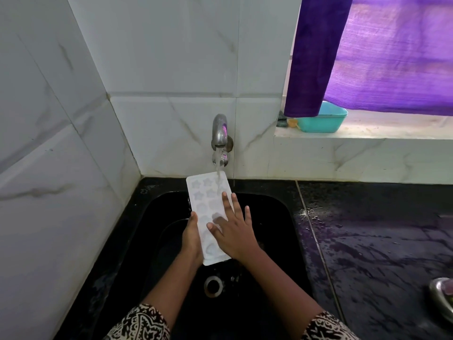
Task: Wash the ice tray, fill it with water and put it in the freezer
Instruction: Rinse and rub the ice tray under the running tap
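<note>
A white ice tray (204,200) with star and other shaped cavities is held over the black sink (282,217), its far end under the running water from the steel tap (219,130). My left hand (191,235) grips the tray's left edge from below, thumb along the rim. My right hand (234,229) lies flat on the tray's upper face with straight, spread fingers pressing on the cavities.
The sink's drain (213,286) sits below the tray. A wet dark counter (380,241) runs to the right, with a steel dish (442,296) at its right edge. A turquoise tub (321,119) stands on the window ledge under a purple curtain (367,52). Tiled walls close in left and behind.
</note>
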The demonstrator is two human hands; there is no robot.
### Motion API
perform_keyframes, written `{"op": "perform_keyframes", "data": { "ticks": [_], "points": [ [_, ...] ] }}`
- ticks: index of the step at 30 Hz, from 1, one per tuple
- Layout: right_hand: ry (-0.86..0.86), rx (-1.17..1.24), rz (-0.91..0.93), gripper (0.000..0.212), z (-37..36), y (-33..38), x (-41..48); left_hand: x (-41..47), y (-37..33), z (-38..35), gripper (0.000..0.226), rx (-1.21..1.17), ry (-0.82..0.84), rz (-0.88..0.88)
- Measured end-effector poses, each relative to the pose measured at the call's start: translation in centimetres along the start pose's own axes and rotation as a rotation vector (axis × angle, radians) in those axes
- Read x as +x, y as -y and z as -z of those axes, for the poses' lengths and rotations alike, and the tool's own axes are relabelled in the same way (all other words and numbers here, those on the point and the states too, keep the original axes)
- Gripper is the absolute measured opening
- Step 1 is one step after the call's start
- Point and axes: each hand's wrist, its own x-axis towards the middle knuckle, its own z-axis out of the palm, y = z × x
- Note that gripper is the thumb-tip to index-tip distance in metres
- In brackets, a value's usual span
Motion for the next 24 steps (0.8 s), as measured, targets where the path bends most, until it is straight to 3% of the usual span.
{"op": "perform_keyframes", "data": {
  "ticks": [7,14,18,22,24],
  "points": [
    [-0.097,-0.102,0.004,0.097,0.8,0.1,0.2,-0.9,0.2,-1.5,0.052,0.024,0.018,-0.034],
    [0.024,-0.073,0.015,0.092,2.0,-1.1,0.3,-0.6,-0.2,-1.0,0.058,0.02,-0.029,-0.01],
    [-0.099,-0.189,0.052,0.084,2.3,-0.5,0.7,-0.9,-0.1,-2.1,0.054,0.022,-0.022,-0.057],
    [-0.022,-0.051,0.039,0.086,1.8,0.1,1.0,-0.8,-0.3,-2.8,0.052,0.014,-0.015,-0.102],
    [0.054,0.044,0.019,0.069,2.3,-0.2,0.9,-0.6,-0.1,-2.7,0.052,-0.006,-0.011,-0.084]
  ]
}}
